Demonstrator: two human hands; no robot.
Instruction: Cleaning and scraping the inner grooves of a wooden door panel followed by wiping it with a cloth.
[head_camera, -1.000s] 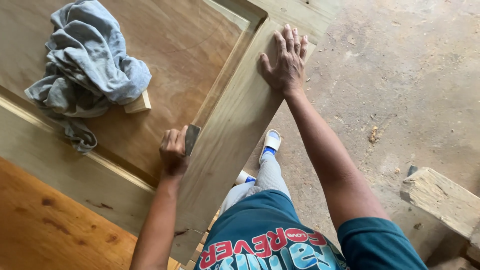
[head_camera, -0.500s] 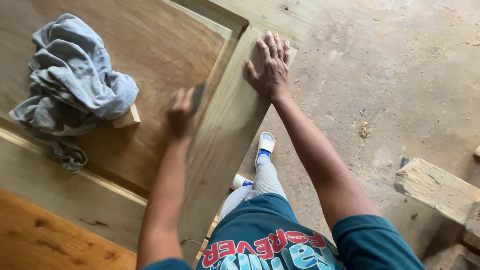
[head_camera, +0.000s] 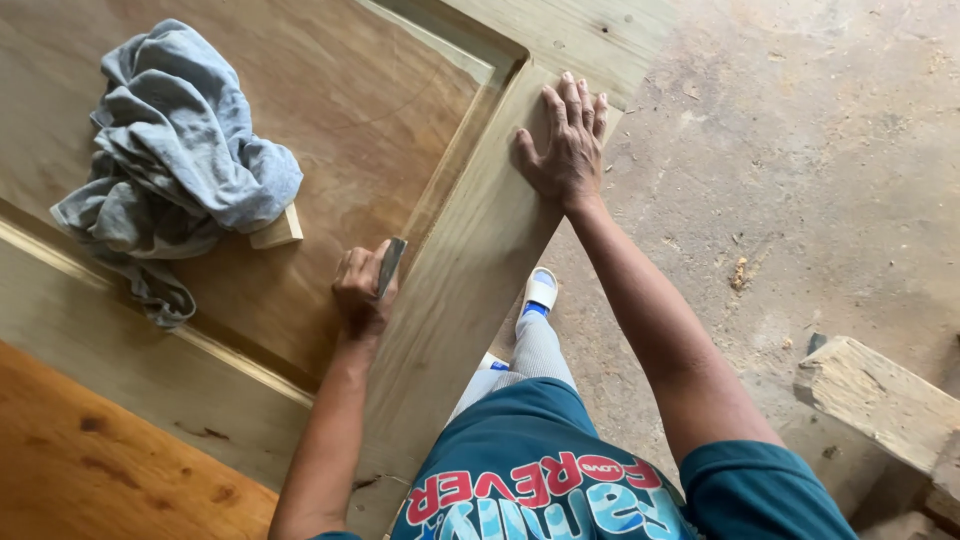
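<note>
A wooden panelled door (head_camera: 470, 290) lies flat in front of me, with a brown recessed panel (head_camera: 330, 130) and a pale frame. My left hand (head_camera: 362, 285) is closed around a small folded piece of sandpaper (head_camera: 390, 265), pressed against the moulded inner edge of the frame. My right hand (head_camera: 570, 140) lies flat with its fingers spread on the frame near the door's far corner.
A crumpled grey cloth (head_camera: 175, 170) lies on the panel, partly covering a small wooden block (head_camera: 277, 228). Right of the door is a dusty concrete floor (head_camera: 800, 180) with a rough timber piece (head_camera: 880, 400). My foot in a white sandal (head_camera: 541, 290) shows under the door's edge.
My left hand slid up along the frame's inner edge with the sandpaper, then came back down. My right hand has stayed flat on the frame.
</note>
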